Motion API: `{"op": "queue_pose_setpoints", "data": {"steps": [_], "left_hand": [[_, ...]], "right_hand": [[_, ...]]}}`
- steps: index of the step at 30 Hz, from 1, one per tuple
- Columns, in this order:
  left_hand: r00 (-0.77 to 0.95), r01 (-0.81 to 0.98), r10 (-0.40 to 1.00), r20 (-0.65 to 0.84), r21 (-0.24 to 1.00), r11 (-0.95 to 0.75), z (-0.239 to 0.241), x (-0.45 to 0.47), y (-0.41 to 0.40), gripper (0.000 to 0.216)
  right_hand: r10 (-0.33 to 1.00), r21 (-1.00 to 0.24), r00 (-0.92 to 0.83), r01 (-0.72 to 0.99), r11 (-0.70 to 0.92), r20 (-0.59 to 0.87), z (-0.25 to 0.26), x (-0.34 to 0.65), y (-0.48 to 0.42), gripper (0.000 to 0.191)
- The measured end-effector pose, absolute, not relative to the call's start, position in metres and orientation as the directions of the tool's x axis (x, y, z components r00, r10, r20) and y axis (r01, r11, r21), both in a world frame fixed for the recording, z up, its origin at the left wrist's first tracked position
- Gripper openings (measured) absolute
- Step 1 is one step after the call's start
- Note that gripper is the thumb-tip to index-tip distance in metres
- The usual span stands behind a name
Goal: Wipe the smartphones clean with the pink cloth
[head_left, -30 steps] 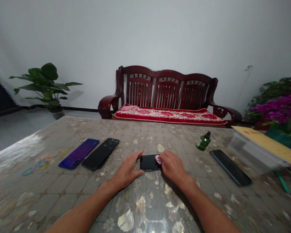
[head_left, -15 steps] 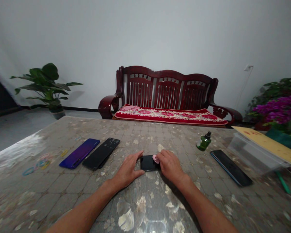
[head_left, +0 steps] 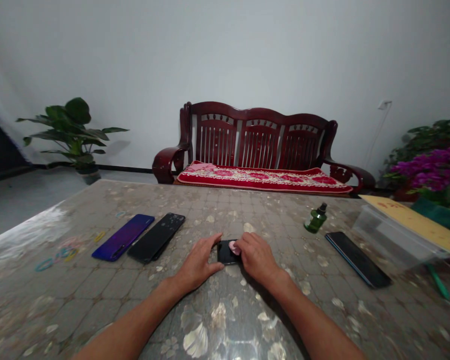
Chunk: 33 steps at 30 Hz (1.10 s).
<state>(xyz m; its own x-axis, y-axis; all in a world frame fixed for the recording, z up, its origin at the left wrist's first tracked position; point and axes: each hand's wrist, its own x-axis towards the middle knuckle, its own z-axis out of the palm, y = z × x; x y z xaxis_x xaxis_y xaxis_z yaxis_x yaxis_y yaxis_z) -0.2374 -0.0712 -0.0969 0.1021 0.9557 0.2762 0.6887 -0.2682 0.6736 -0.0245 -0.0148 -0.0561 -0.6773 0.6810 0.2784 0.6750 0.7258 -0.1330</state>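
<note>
A small black phone (head_left: 225,255) lies flat on the table in front of me, its right end hidden by a hand. My left hand (head_left: 198,259) steadies its left end, fingertips at the far corner and thumb at the near one. Bunched in the fingers of my right hand (head_left: 257,255) is a small pink cloth (head_left: 233,247), pressed onto the phone's dark face. To the left lie a purple-blue phone (head_left: 123,237) and a black phone (head_left: 156,237), side by side. Another dark phone (head_left: 357,260) rests at the right, near a green spray bottle (head_left: 315,219).
A clear plastic box (head_left: 390,240) with a yellow board (head_left: 416,220) on top stands at the right, a green-handled tool (head_left: 438,281) beside it. Coloured bands (head_left: 58,256) lie at the left of the patterned table (head_left: 108,305). Behind is a wooden bench (head_left: 258,142).
My right hand has slid a little to the left with the pink cloth, across the phone. My left hand and the phone have stayed in place.
</note>
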Motion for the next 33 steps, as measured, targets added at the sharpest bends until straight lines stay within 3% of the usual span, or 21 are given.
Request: {"op": "queue_pose_setpoints", "data": {"steps": [4, 11, 18, 29, 33], "left_hand": [[0.09, 0.692, 0.959, 0.269, 0.676, -0.254, -0.097, -0.237, -0.071, 0.076], [0.099, 0.697, 0.963, 0.249, 0.674, -0.245, -0.096, -0.237, -0.071, 0.077], [0.083, 0.701, 0.966, 0.247, 0.674, -0.232, -0.091, -0.235, -0.072, 0.077], [0.093, 0.697, 0.964, 0.251, 0.674, -0.243, -0.094, -0.235, -0.07, 0.078], [0.082, 0.703, 0.965, 0.248, 0.672, -0.233, -0.094, -0.234, -0.071, 0.079]], "right_hand": [[0.747, -0.125, -0.597, 0.751, 0.649, 0.292, -0.054, -0.023, -0.009, 0.019], [0.573, -0.114, -0.758, 0.569, 0.814, 0.31, -0.061, -0.033, -0.015, 0.018], [0.703, -0.129, -0.636, 0.706, 0.696, 0.318, -0.057, -0.032, -0.008, 0.021], [0.519, -0.141, -0.805, 0.5, 0.854, 0.288, -0.059, -0.036, -0.01, 0.019], [0.584, -0.128, -0.755, 0.575, 0.808, 0.3, -0.061, -0.04, -0.009, 0.022]]}}
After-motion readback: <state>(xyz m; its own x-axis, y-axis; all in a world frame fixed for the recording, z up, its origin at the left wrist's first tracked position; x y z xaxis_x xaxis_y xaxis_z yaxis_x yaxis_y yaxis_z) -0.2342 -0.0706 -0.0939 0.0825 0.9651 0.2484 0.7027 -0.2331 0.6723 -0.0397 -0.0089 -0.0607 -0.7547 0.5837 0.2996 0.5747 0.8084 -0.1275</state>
